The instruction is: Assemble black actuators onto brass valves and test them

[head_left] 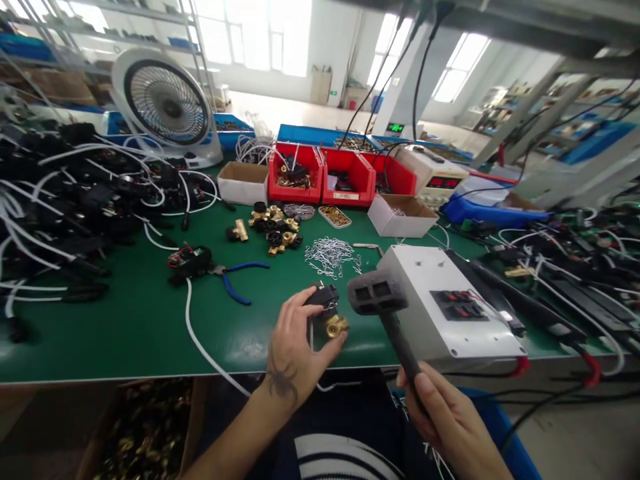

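My left hand [303, 340] is closed around a brass valve with a black housing [336, 327], held at the table's front edge. A white cable hangs from this part behind my fingers. In my right hand [440, 410] is the handle of a black mallet [377, 293], its head raised just right of the valve. Beyond the valve lies a pile of silver wire clips [329, 255]. To its left are blue-handled pliers [240, 280] and a black unit with a circuit board [190, 262].
A white switch box [450, 307] stands close to the mallet. Brass fittings [277, 227], red bins [296, 180] and a white carton [403, 217] sit farther back. Cabled black units [65, 193] crowd the left; a fan [167, 100] stands behind.
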Tool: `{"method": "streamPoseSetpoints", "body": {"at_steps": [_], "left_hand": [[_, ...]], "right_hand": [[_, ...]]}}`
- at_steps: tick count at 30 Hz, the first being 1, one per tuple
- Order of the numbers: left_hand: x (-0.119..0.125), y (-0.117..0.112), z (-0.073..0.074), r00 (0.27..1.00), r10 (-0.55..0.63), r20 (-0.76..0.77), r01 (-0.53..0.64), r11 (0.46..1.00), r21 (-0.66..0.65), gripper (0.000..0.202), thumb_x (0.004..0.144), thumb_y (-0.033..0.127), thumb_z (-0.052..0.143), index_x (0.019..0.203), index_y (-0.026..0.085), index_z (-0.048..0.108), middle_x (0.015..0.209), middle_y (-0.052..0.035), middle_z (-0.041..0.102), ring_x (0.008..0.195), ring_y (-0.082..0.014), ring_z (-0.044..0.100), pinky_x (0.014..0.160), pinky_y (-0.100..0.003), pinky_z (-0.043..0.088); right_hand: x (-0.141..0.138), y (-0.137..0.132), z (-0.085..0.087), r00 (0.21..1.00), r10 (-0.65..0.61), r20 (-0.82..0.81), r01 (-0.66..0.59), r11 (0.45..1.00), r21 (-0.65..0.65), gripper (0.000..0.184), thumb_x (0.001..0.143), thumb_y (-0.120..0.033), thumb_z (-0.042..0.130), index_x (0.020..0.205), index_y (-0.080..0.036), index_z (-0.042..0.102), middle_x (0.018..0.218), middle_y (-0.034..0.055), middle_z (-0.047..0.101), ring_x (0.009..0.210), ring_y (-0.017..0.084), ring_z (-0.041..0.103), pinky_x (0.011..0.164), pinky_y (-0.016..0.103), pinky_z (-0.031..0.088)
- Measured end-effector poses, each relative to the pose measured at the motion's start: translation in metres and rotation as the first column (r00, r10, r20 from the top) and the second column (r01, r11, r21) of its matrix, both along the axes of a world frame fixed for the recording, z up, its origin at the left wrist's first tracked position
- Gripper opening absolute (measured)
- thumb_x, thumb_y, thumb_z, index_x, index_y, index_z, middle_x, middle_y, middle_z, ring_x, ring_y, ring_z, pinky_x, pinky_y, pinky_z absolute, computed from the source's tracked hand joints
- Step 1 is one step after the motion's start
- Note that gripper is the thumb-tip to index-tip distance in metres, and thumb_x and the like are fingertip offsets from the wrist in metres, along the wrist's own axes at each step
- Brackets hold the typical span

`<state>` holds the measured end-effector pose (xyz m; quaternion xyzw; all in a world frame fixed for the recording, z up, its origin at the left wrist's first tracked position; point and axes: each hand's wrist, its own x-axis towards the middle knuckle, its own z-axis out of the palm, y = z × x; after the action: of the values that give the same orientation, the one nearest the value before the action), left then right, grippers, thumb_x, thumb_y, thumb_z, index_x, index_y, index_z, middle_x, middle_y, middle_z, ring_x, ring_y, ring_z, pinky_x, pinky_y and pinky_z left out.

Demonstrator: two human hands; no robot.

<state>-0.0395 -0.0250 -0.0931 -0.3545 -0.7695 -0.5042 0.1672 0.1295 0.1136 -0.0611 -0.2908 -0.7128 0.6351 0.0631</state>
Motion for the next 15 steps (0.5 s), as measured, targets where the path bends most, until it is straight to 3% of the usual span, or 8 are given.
{"method": "streamPoseSetpoints", "body": {"at_steps": [5,9,12,15], "left_hand": [[0.004,-0.001,-0.001,0.994,-0.043,0.101,0.034,0.995,0.089,0.032,0.078,0.021,0.075,0.104,0.020,0.055,0.126,-0.0132,0.061,0.121,-0.0271,0.057,0.100,-0.047,0.050],[0.003,-0.004,0.001,0.983,-0.076,0.167,0.052,0.989,0.141,0.031,0.078,0.022,0.075,0.101,0.020,0.054,0.126,-0.0136,0.061,0.121,-0.0268,0.057,0.101,-0.047,0.049],[0.003,-0.007,0.002,0.970,-0.123,0.212,0.090,0.983,0.157,0.033,0.077,0.024,0.076,0.102,0.020,0.055,0.126,-0.0133,0.061,0.119,-0.0269,0.058,0.099,-0.047,0.050],[0.003,-0.009,0.002,0.954,-0.175,0.245,0.140,0.978,0.153,0.035,0.075,0.026,0.077,0.102,0.020,0.056,0.126,-0.0129,0.060,0.116,-0.0268,0.061,0.094,-0.045,0.054]], "right_hand": [[0.001,0.014,0.007,0.979,0.148,0.139,-0.154,0.988,0.027,0.055,0.085,-0.073,0.052,0.078,-0.018,0.056,0.052,-0.0069,0.034,0.044,0.007,0.026,0.038,0.018,0.014],[-0.001,0.012,0.024,0.998,0.043,0.035,-0.041,0.997,-0.060,0.053,0.085,-0.073,0.052,0.086,-0.020,0.056,0.051,-0.0096,0.029,0.042,0.007,0.019,0.039,0.019,0.015],[-0.015,0.008,0.031,1.000,0.011,-0.019,-0.010,0.995,0.094,0.051,0.077,-0.062,0.071,0.104,-0.019,0.062,0.056,-0.0088,0.035,0.045,0.008,0.027,0.040,0.020,0.023],[-0.041,0.008,0.030,0.988,0.151,-0.011,-0.141,0.946,0.293,0.059,0.076,-0.044,0.078,0.127,-0.019,0.063,0.060,-0.0058,0.049,0.051,0.011,0.045,0.048,0.023,0.041]]}}
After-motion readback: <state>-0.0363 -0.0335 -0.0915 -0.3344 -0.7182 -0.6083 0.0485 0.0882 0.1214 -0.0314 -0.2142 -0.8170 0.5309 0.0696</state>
